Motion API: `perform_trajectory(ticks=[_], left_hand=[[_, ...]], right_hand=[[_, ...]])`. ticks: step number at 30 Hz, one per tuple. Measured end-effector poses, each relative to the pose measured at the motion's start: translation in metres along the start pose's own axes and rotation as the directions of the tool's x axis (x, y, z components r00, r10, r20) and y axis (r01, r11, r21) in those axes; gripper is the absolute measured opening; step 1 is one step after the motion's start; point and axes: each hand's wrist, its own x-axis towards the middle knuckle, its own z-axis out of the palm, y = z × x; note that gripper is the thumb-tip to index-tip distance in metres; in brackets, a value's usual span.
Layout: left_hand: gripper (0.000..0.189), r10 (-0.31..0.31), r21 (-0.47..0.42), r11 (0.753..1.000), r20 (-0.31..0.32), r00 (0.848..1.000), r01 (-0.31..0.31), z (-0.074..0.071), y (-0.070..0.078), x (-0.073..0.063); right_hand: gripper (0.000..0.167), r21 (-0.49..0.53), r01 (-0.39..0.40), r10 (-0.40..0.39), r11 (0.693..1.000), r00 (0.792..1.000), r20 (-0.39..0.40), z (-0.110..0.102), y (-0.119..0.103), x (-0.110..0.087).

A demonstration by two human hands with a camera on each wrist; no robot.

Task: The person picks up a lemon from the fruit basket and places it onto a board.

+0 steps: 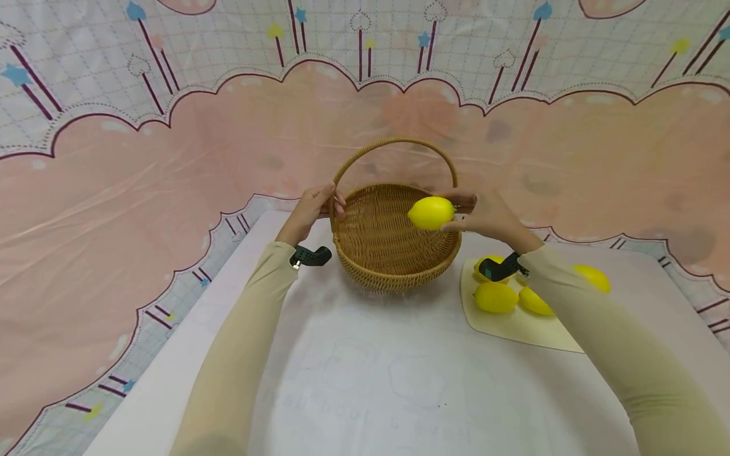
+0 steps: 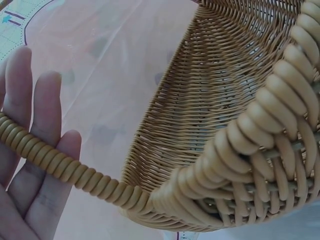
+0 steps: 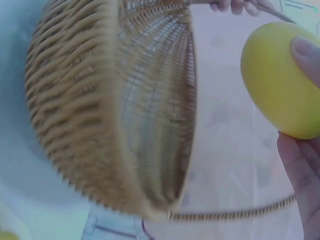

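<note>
A brown wicker basket point(image 1: 393, 234) with an arched handle point(image 1: 393, 140) stands on the white table, its hollow facing the head camera. My left hand point(image 1: 315, 206) holds the handle near its left foot; in the left wrist view its fingers point(image 2: 47, 107) lie behind the wrapped handle. My right hand point(image 1: 485, 215) pinches a yellow lemon point(image 1: 431, 213) between thumb and fingers, in front of the basket's right side in the head view. In the right wrist view the lemon point(image 3: 280, 80) appears beside the basket's opening. No lemon shows in the visible part of the basket.
Several more lemons point(image 1: 496, 297) lie on a pale yellow mat point(image 1: 513, 332) at the right, partly hidden by my right forearm. The white table point(image 1: 365, 373) spreads out in front. A pink patterned cloth point(image 1: 228, 152) hangs behind the table.
</note>
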Motion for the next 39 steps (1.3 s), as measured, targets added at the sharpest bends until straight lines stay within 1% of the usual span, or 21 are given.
perform_trajectory(ticks=[2,6,9,14,20,23,27,30,34,36,39], left_hand=[[0.04,0.005,-0.003,1.0,0.004,1.0,-0.005,0.0,0.0,0.0],[0.041,0.014,-0.011,1.0,0.003,1.0,-0.014,0.0,-0.002,0.0],[0.042,0.022,-0.016,1.0,-0.001,1.0,-0.022,0.0,-0.004,0.0],[0.041,0.045,-0.008,0.999,-0.012,0.999,-0.045,0.0,-0.007,0.0],[0.042,0.057,0.011,0.998,-0.017,0.998,-0.057,0.0,-0.008,0.0],[0.042,0.058,0.017,0.998,-0.017,0.998,-0.058,0.0,-0.007,-0.001],[0.041,0.055,0.006,0.998,-0.02,0.998,-0.055,0.0,-0.004,-0.001],[0.043,0.046,-0.009,0.999,-0.024,0.999,-0.046,0.0,-0.004,0.0],[0.044,0.042,-0.011,0.999,-0.028,0.999,-0.042,0.0,-0.004,0.001],[0.043,0.044,-0.011,0.999,-0.028,0.999,-0.044,0.001,-0.004,0.001],[0.041,0.043,-0.013,0.999,-0.028,0.999,-0.044,0.002,-0.005,0.001]], right_hand=[[0.055,-0.032,-0.023,0.023,0.999,1.0,-0.009,-0.006,0.002,-0.009],[0.054,-0.083,-0.032,0.029,0.996,0.999,-0.033,-0.018,0.008,-0.025],[0.053,-0.073,-0.02,0.016,0.997,0.999,-0.047,-0.027,0.014,-0.038],[0.054,-0.058,-0.028,0.025,0.998,0.998,-0.064,-0.04,0.024,-0.062],[0.057,-0.072,-0.071,0.067,0.995,0.996,-0.059,-0.052,0.038,-0.093],[0.057,-0.084,-0.108,0.103,0.991,0.993,-0.064,-0.057,0.044,-0.107],[0.057,-0.103,-0.162,0.153,0.981,0.985,-0.085,-0.065,0.055,-0.123],[0.058,-0.127,-0.185,0.174,0.975,0.98,-0.092,-0.072,0.067,-0.137],[0.058,-0.118,-0.196,0.187,0.974,0.979,-0.08,-0.083,0.085,-0.156],[0.058,-0.106,-0.219,0.211,0.97,0.974,-0.082,-0.087,0.092,-0.166],[0.058,-0.089,-0.256,0.247,0.963,0.963,-0.106,-0.091,0.101,-0.179]])
